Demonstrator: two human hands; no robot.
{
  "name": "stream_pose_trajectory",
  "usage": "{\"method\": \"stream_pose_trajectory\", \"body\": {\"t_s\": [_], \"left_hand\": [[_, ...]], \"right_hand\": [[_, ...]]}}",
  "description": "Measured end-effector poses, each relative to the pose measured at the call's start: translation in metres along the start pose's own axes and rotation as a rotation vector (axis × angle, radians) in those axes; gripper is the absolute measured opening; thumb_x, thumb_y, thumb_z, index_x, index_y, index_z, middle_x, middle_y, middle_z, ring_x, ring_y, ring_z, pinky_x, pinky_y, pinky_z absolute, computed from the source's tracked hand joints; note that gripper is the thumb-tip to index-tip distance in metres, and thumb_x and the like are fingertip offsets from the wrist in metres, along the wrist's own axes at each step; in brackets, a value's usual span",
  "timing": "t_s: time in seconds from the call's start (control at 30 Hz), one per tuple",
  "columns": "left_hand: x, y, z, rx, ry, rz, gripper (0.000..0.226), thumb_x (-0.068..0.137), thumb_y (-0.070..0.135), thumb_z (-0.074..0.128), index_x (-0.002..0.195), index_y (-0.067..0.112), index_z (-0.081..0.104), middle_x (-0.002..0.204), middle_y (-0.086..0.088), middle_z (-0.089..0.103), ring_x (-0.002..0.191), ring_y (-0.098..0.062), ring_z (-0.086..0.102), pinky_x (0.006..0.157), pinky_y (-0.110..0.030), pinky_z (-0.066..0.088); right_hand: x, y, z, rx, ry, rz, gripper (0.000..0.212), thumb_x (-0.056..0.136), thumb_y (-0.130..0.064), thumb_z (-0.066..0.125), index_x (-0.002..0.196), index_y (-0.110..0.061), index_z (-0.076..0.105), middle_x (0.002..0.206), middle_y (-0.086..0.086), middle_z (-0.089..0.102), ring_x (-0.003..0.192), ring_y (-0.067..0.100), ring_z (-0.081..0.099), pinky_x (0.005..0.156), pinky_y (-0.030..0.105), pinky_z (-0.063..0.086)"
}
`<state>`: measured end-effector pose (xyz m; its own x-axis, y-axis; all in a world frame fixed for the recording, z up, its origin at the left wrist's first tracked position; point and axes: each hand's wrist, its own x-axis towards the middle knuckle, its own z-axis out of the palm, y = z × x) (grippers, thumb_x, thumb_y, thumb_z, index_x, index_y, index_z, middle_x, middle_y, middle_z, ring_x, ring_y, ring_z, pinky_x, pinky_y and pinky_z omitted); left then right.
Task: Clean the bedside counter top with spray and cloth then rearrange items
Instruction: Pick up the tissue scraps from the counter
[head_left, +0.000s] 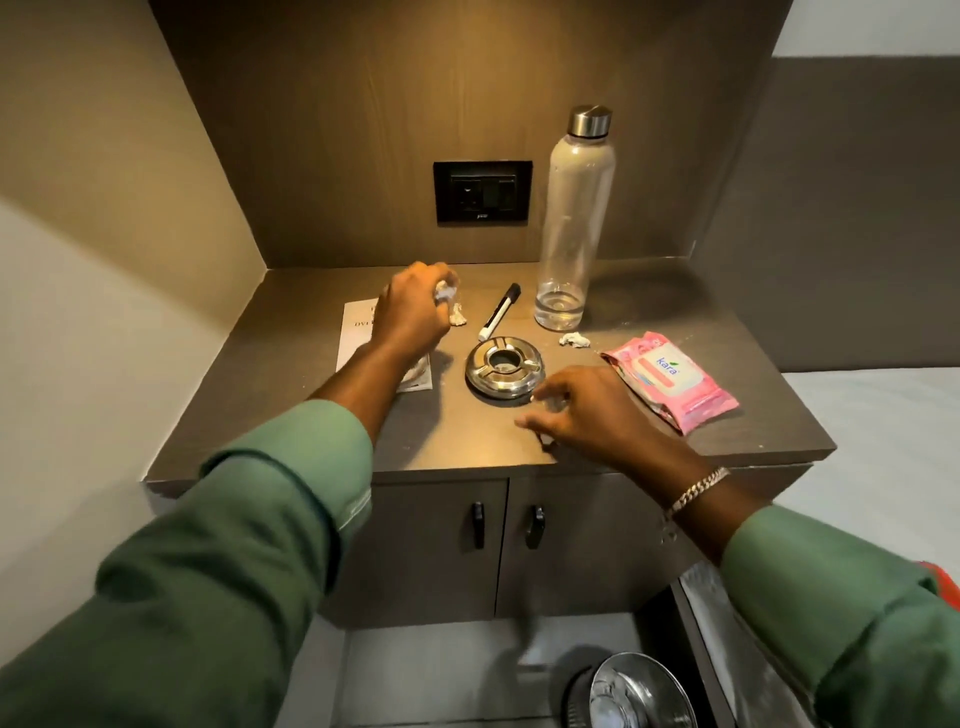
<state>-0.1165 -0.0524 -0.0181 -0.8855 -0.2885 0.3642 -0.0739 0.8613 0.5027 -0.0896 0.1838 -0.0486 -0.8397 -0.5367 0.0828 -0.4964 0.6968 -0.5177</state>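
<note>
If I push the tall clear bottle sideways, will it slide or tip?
The bottle is tall, narrow and looks nearly empty, so probably light and apt to tip if pushed high. Its smooth clear wall may be slippery; gripping low seems safer.

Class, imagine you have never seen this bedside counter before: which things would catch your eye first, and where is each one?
The tall clear bottle with a steel cap stands at the back right of the counter top. A shiny round metal ashtray sits near the middle, with a pink wipes pack lying to its right. The left hand is closed on a crumpled tissue at the back left, while the right hand reaches toward the front edge.
</note>
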Motion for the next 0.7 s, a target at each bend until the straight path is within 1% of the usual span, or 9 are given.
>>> {"method": "stream_pose_trajectory", "body": {"t_s": [0.07, 0.17, 0.2, 0.27, 0.37, 0.47, 0.5, 0.6, 0.7], "left_hand": [[0.021, -0.003, 0.008, 0.007, -0.009, -0.014, 0.026, 0.085, 0.009, 0.059, 0.107, 0.022, 0.065, 0.114, -0.007, 0.062, 0.102, -0.026, 0.058, 0.079, -0.034, 0.048], [0.046, -0.008, 0.025, -0.025, -0.058, -0.032, 0.029, 0.084, 0.006, 0.063, 0.108, 0.023, 0.065, 0.117, -0.007, 0.061, 0.104, -0.026, 0.057, 0.087, -0.039, 0.052], [0.052, -0.010, 0.032, -0.018, -0.089, -0.033, 0.031, 0.083, 0.006, 0.065, 0.108, 0.023, 0.065, 0.117, -0.007, 0.061, 0.104, -0.026, 0.058, 0.087, -0.041, 0.053], [0.060, -0.015, 0.044, 0.025, -0.175, -0.029, 0.036, 0.079, 0.006, 0.069, 0.110, 0.023, 0.064, 0.118, -0.008, 0.061, 0.104, -0.028, 0.058, 0.087, -0.044, 0.054], [0.065, -0.025, 0.059, 0.068, -0.264, -0.043, 0.037, 0.080, 0.009, 0.069, 0.114, 0.022, 0.063, 0.120, -0.011, 0.061, 0.106, -0.030, 0.057, 0.088, -0.045, 0.053], [0.067, -0.034, 0.069, 0.120, -0.302, -0.018, 0.032, 0.083, 0.013, 0.068, 0.114, 0.020, 0.063, 0.123, -0.011, 0.059, 0.108, -0.029, 0.055, 0.087, -0.040, 0.051], [0.067, -0.035, 0.070, 0.112, -0.309, -0.018, 0.030, 0.085, 0.016, 0.066, 0.114, 0.020, 0.064, 0.123, -0.010, 0.059, 0.108, -0.028, 0.055, 0.085, -0.038, 0.049], [0.070, -0.038, 0.072, 0.072, -0.338, -0.014, 0.022, 0.090, 0.024, 0.059, 0.110, 0.018, 0.065, 0.118, -0.011, 0.061, 0.101, -0.024, 0.053, 0.077, -0.034, 0.045], [0.072, -0.040, 0.071, 0.048, -0.413, 0.001, 0.022, 0.088, 0.028, 0.062, 0.105, 0.016, 0.068, 0.117, -0.010, 0.063, 0.100, -0.022, 0.053, 0.077, -0.034, 0.046]], "right_hand": [[-0.004, -0.002, 0.010, -0.078, -0.047, 0.013, 0.048, 0.074, -0.048, 0.077, 0.110, -0.016, 0.069, 0.100, -0.005, 0.064, 0.093, 0.009, 0.055, 0.073, 0.025, 0.046], [-0.004, 0.004, 0.019, -0.131, -0.073, -0.004, 0.024, 0.083, -0.028, 0.074, 0.103, -0.015, 0.074, 0.102, 0.001, 0.072, 0.092, 0.015, 0.065, 0.079, 0.031, 0.056], [-0.002, 0.008, 0.019, -0.132, -0.057, -0.007, 0.021, 0.084, -0.023, 0.072, 0.103, -0.014, 0.075, 0.102, 0.003, 0.074, 0.092, 0.016, 0.066, 0.081, 0.032, 0.057], [0.004, 0.017, 0.015, -0.103, 0.013, 0.019, 0.023, 0.084, -0.020, 0.072, 0.106, -0.014, 0.075, 0.105, 0.004, 0.075, 0.093, 0.015, 0.067, 0.085, 0.032, 0.056], [0.024, 0.037, -0.003, -0.034, 0.193, 0.117, 0.025, 0.085, -0.015, 0.072, 0.110, -0.011, 0.073, 0.107, 0.007, 0.075, 0.087, 0.012, 0.065, 0.083, 0.027, 0.052], [0.054, 0.057, -0.020, -0.013, 0.305, 0.196, 0.025, 0.086, -0.012, 0.069, 0.111, -0.009, 0.072, 0.104, 0.013, 0.076, 0.091, 0.023, 0.069, 0.092, 0.039, 0.055], [0.064, 0.063, -0.023, -0.023, 0.307, 0.214, 0.026, 0.086, -0.012, 0.068, 0.112, -0.009, 0.072, 0.105, 0.013, 0.075, 0.094, 0.026, 0.069, 0.094, 0.040, 0.054], [0.092, 0.072, -0.020, -0.089, 0.227, 0.279, 0.028, 0.088, -0.013, 0.067, 0.116, -0.010, 0.070, 0.112, 0.015, 0.072, 0.102, 0.028, 0.066, 0.095, 0.032, 0.049], [0.111, 0.072, -0.008, -0.183, 0.100, 0.313, 0.026, 0.090, -0.010, 0.062, 0.115, -0.013, 0.070, 0.115, 0.016, 0.069, 0.105, 0.031, 0.065, 0.094, 0.040, 0.054]]}}
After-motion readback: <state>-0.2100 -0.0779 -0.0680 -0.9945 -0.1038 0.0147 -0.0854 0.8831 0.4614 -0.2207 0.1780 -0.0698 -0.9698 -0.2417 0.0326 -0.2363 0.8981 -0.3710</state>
